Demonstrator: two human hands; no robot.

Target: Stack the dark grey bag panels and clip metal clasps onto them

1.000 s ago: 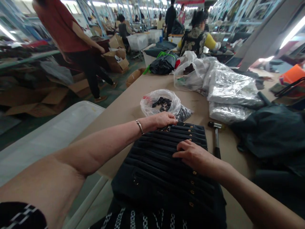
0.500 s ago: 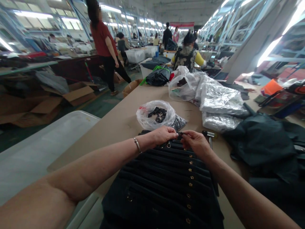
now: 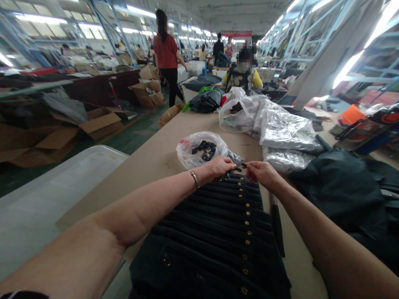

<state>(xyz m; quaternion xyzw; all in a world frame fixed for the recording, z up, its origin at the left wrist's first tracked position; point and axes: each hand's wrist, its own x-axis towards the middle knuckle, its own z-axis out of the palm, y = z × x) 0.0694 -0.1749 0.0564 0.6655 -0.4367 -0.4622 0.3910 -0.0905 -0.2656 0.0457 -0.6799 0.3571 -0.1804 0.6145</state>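
Observation:
My left hand (image 3: pixel 222 167), with a bangle at the wrist, is closed in a pinch on small black strap pieces (image 3: pixel 238 169) with a bit of metal showing. Just to its right, my right hand (image 3: pixel 261 172) pinches the dark end of a small strip (image 3: pixel 244 165). Whether both ends belong to one strap I cannot tell. Both hands hover over the far end of overlapping black fabric pieces (image 3: pixel 199 232), which carry a row of gold-coloured metal fittings (image 3: pixel 247 223). Beyond my left hand sits an open clear plastic bag (image 3: pixel 185 158) of black strap pieces (image 3: pixel 204 150).
Clear plastic packages (image 3: pixel 286 128) and dark fabric (image 3: pixel 339 187) lie along the table's right side. A white plastic bin (image 3: pixel 62 195) stands at the left, with cardboard boxes (image 3: pixel 99 122) behind it. A person in red (image 3: pixel 166 54) is in the aisle; another sits beyond the table.
My hands have moved slightly away from me and a little farther apart, with dark strip ends showing between them. The person in red has walked rightward and farther off.

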